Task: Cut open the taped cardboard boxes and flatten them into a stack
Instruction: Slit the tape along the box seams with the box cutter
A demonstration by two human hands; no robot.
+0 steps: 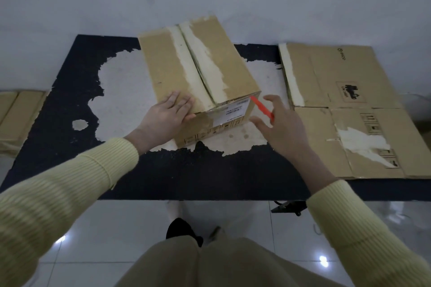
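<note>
Left hand [166, 114] lay flat, released, on box [198, 63] top; right hand [282, 128] grasped red cutter [261, 107] at box's 4 o'clock corner.

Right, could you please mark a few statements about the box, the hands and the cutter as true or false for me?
1. The left hand rests flat on top of the box. True.
2. The red cutter is in the left hand. False: the right hand holds it, with its tip near the box's near right corner.
3. Flattened cardboard lies on the table to the right of the box. True.
4. The box's top flaps stand open. False: they lie closed, meeting along a middle seam.
5. The white label is on top of the box. False: it is on the near side face.
</note>
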